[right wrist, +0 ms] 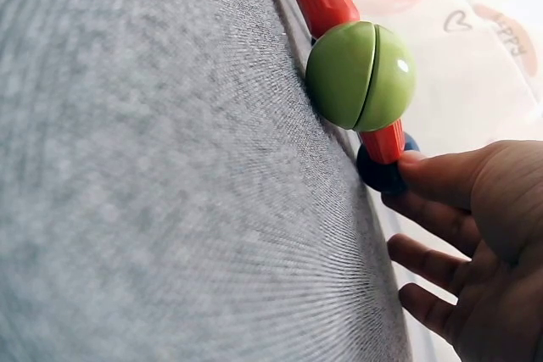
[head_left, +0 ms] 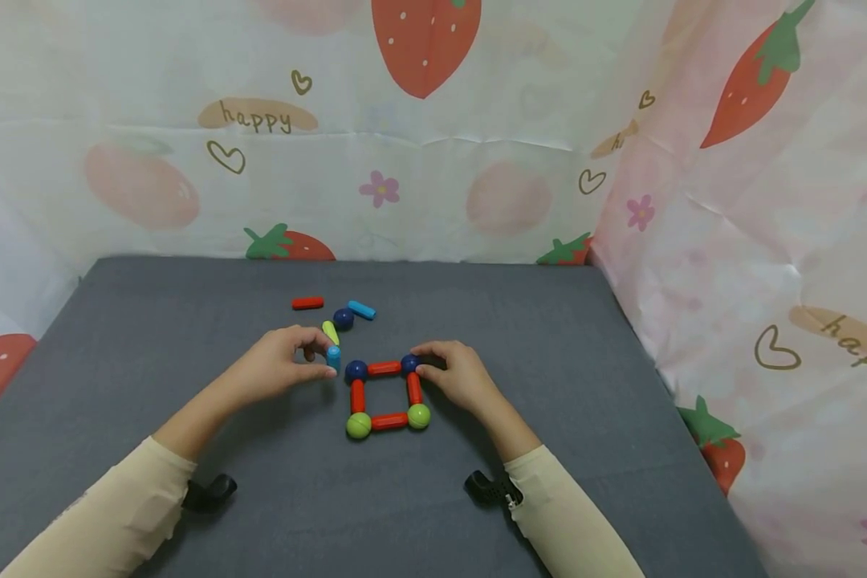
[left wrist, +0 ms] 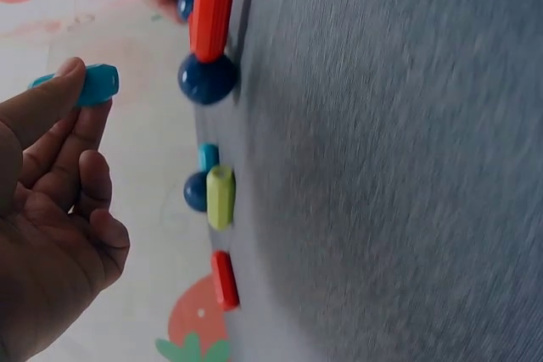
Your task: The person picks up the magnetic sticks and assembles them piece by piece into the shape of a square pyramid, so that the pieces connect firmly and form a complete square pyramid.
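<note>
My left hand (head_left: 283,365) pinches a blue rod (head_left: 334,357) between thumb and fingers, raised over the cloth just left of a rectangle of toy rods and balls. Thumb and index finger of my right hand (head_left: 458,373) pinch the dark blue ball (head_left: 409,364) at its far right corner. Red rods (head_left: 390,421) form the sides. Another dark blue ball (head_left: 356,370) marks the far left corner, and green balls (head_left: 419,416) sit at both near corners. In the left wrist view the blue rod (left wrist: 100,85) stands clear of the dark blue ball (left wrist: 208,80).
Beyond the rectangle lie a loose red rod (head_left: 307,303), a dark blue ball (head_left: 343,319), a second blue rod (head_left: 362,310) and a yellow-green rod (head_left: 331,332). Grey cloth (head_left: 332,514) covers the table. A strawberry-printed curtain (head_left: 419,160) hangs behind and at the sides.
</note>
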A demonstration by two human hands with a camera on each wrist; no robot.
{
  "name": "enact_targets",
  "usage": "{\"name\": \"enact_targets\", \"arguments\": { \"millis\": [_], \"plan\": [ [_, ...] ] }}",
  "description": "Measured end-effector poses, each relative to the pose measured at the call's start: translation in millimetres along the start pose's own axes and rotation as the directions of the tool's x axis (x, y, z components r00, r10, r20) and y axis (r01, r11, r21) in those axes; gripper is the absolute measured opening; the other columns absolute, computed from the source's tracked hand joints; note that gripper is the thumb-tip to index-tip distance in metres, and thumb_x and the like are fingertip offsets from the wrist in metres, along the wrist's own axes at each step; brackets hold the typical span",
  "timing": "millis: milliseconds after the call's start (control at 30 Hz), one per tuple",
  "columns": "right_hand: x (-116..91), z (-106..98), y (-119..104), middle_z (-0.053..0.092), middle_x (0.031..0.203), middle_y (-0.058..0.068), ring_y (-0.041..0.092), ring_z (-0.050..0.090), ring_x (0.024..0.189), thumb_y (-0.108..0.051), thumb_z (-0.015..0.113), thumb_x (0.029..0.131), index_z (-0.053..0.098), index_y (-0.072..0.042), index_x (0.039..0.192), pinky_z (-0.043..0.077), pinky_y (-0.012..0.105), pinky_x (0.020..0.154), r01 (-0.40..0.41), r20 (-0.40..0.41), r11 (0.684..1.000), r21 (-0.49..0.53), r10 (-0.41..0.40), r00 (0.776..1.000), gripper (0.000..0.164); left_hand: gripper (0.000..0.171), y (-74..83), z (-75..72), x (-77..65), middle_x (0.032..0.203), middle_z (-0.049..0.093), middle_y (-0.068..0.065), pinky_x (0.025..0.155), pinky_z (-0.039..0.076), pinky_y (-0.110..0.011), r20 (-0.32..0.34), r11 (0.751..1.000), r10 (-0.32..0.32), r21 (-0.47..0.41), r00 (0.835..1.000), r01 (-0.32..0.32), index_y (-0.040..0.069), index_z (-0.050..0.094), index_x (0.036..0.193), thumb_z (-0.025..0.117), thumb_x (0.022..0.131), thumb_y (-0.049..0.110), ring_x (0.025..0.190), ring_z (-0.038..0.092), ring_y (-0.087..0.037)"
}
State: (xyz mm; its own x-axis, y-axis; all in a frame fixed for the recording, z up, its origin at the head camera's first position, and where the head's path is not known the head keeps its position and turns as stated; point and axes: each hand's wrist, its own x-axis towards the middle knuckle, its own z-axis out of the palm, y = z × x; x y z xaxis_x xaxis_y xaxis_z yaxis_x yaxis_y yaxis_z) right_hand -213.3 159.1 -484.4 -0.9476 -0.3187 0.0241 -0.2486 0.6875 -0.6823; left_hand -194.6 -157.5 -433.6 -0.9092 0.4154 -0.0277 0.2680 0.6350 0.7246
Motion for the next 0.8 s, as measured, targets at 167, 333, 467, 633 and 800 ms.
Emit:
{"name": "enact_targets", "arguments": {
  "millis": [167,333,467,633,800],
  "plan": [
    [0,0,0,0.070,0.127,-0.001,0.022,0.059,0.127,-0.024,0.073,0.097,0.074,-0.023,0.125,0.045,0.046,0.109,0.005,-0.001,1.000,0.001,-0.005,1.000,0.028,0.022,8.7,8.4,-5.7,0.101,0.062,0.002,0.074,0.049,-0.035,0.028,1.000,0.022,-0.020,0.999,-0.022,0.026,0.070,0.107,0.083,0.089,0.028,0.096,0.054,-0.020],
    [-1,-1,-2,0.070,0.128,0.000,0.023,0.059,0.127,-0.023,0.072,0.098,0.074,-0.023,0.126,0.045,0.047,0.108,0.003,0.004,1.000,0.005,-0.003,1.000,0.029,0.024,12.3,15.8,-9.5,0.101,0.062,0.002,0.074,0.049,-0.034,0.052,0.999,0.023,-0.039,0.998,-0.021,0.027,0.070,0.108,0.083,0.088,0.030,0.096,0.054,-0.020],
    [0,-2,-2,0.070,0.128,0.000,0.024,0.059,0.127,-0.024,0.072,0.098,0.074,-0.023,0.126,0.045,0.047,0.109,0.003,0.003,1.000,-0.001,-0.003,1.000,0.029,0.023,11.9,23.0,-11.3,0.099,0.062,0.002,0.073,0.050,-0.033,0.062,0.998,0.034,-0.052,0.997,-0.031,0.027,0.071,0.107,0.083,0.088,0.031,0.094,0.055,-0.020],
    [0,-1,-2,0.070,0.128,0.000,0.023,0.059,0.126,-0.024,0.073,0.097,0.074,-0.024,0.126,0.045,0.047,0.108,0.003,-0.002,1.000,-0.005,-0.003,1.000,0.028,0.021,12.9,33.3,-12.7,0.099,0.063,0.000,0.074,0.049,-0.033,0.073,0.999,0.028,-0.024,0.997,-0.026,0.028,0.072,0.104,0.084,0.087,0.030,0.092,0.055,-0.019],
    [-1,-1,-2,0.070,0.128,0.000,0.024,0.059,0.127,-0.024,0.073,0.097,0.074,-0.023,0.126,0.044,0.047,0.109,0.002,-0.001,1.000,-0.004,-0.002,1.000,0.029,0.021,12.8,44.5,-13.8,0.099,0.064,0.001,0.076,0.049,-0.033,0.097,1.000,0.014,0.025,0.995,-0.017,0.028,0.073,0.106,0.083,0.088,0.032,0.090,0.055,-0.016]
  ]
}}
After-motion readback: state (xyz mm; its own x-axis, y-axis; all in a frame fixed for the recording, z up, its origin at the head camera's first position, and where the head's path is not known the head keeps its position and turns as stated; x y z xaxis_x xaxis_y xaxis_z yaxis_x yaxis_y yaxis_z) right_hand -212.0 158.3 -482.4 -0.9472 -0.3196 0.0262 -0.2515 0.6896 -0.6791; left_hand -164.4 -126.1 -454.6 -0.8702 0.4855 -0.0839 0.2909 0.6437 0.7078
